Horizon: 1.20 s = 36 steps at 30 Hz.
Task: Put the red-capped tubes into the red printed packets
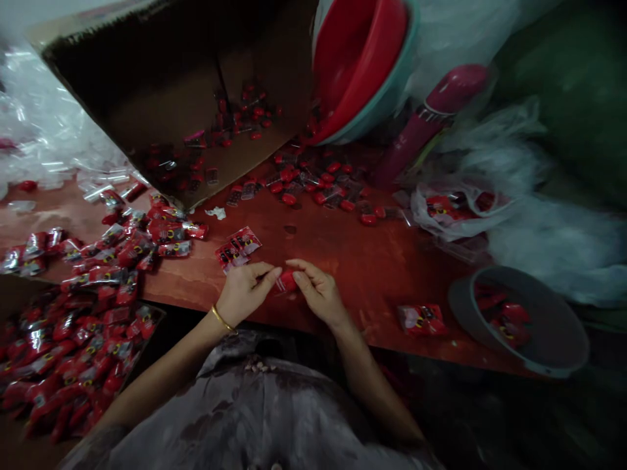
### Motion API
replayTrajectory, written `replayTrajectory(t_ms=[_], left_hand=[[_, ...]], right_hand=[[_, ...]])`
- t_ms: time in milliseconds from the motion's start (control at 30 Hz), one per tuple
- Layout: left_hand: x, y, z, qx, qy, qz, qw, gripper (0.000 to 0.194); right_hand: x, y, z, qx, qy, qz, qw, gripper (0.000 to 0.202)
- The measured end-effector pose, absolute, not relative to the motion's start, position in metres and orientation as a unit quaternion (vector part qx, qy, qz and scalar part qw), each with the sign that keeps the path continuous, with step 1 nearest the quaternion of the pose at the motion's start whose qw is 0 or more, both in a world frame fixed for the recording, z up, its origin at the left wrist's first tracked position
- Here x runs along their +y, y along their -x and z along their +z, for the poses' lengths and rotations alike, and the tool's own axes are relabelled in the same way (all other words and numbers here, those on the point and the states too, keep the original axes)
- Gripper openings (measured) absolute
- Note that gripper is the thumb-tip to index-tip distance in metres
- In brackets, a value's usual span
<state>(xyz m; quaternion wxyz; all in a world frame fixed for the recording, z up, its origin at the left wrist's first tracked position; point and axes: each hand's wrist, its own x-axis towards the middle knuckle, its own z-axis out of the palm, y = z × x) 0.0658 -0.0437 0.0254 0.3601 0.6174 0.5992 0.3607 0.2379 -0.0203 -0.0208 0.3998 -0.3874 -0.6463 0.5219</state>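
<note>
Between my two hands, over the front of the red table, is a small red packet with pale print. My left hand, with a gold bangle at its wrist, pinches the packet's left side. The thumb and fingers of my right hand close on its right side. Just beyond my left hand lies a flat red printed sheet with dark figures on it, partly covered by the fingers. Farther back are many small clear containers with red caps, loose on the table.
A cardboard box on its side holds more red-capped containers. Wrapped red packets pile up on the left and in a lower box. On the right are a grey bowl, a red packet, a plastic bag and a magenta bottle.
</note>
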Motion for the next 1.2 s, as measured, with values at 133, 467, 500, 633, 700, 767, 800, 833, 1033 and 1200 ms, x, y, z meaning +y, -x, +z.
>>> replayTrajectory(t_ms=[133, 467, 500, 633, 700, 767, 800, 833, 1033, 1200], left_hand=[[-0.045, -0.078, 0.016, 0.594, -0.559, 0.403, 0.415, 0.017], [-0.053, -0.086, -0.007, 0.588, -0.441, 0.434, 0.521, 0.026], [-0.053, -0.086, -0.007, 0.593, -0.446, 0.438, 0.508, 0.024], [-0.056, -0.090, -0.009, 0.626, -0.452, 0.449, 0.450, 0.020], [-0.056, -0.095, -0.010, 0.631, -0.458, 0.446, 0.439, 0.017], [-0.055, -0.101, -0.010, 0.629, -0.471, 0.444, 0.432, 0.015], [-0.053, -0.104, -0.010, 0.627, -0.480, 0.442, 0.426, 0.014], [-0.052, -0.107, -0.010, 0.627, -0.490, 0.440, 0.417, 0.014], [-0.041, -0.120, -0.012, 0.636, -0.478, 0.450, 0.406, 0.016], [-0.038, -0.112, -0.009, 0.601, -0.361, 0.488, 0.520, 0.029]], right_hand=[[-0.026, -0.238, -0.021, -0.674, 0.415, 0.450, 0.415, 0.025], [-0.024, -0.235, -0.036, -0.666, 0.474, 0.389, 0.425, 0.028], [-0.025, -0.237, -0.037, -0.683, 0.461, 0.382, 0.418, 0.028], [-0.029, -0.246, -0.040, -0.758, 0.390, 0.345, 0.393, 0.041], [-0.033, -0.249, -0.042, -0.766, 0.387, 0.332, 0.392, 0.043], [-0.035, -0.252, -0.043, -0.757, 0.408, 0.320, 0.398, 0.037], [-0.036, -0.253, -0.044, -0.752, 0.420, 0.311, 0.401, 0.035], [-0.036, -0.255, -0.044, -0.748, 0.432, 0.301, 0.405, 0.033], [-0.027, -0.259, -0.043, -0.748, 0.440, 0.270, 0.416, 0.026], [-0.021, -0.249, -0.043, -0.735, 0.427, 0.304, 0.430, 0.026]])
